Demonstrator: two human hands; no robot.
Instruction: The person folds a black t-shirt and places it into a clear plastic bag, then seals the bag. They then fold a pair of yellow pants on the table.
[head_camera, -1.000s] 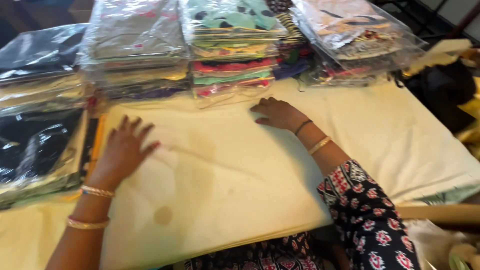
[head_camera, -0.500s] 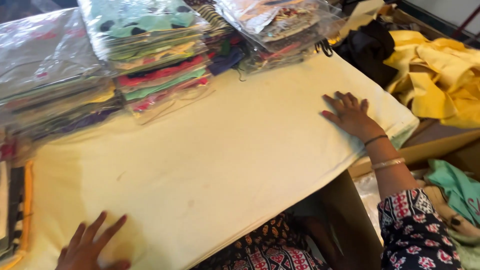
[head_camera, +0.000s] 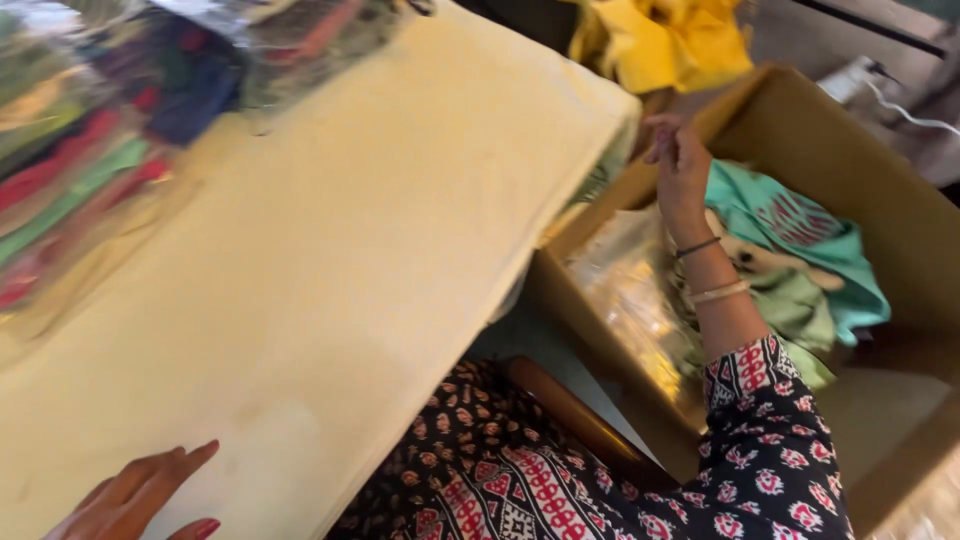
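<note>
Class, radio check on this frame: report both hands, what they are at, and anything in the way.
Left hand flat on the cream table cover, empty. Right hand raised over the cardboard box, fingers loosely curled, nothing visibly held. Teal garment below it. Nothing in between.

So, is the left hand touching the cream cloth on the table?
Touching. The head view shows the left hand lying flat on the cream cloth, fingers spread on it.

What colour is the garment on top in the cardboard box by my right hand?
Teal, or turquoise green: the garment shows clearly in the head view.
</note>
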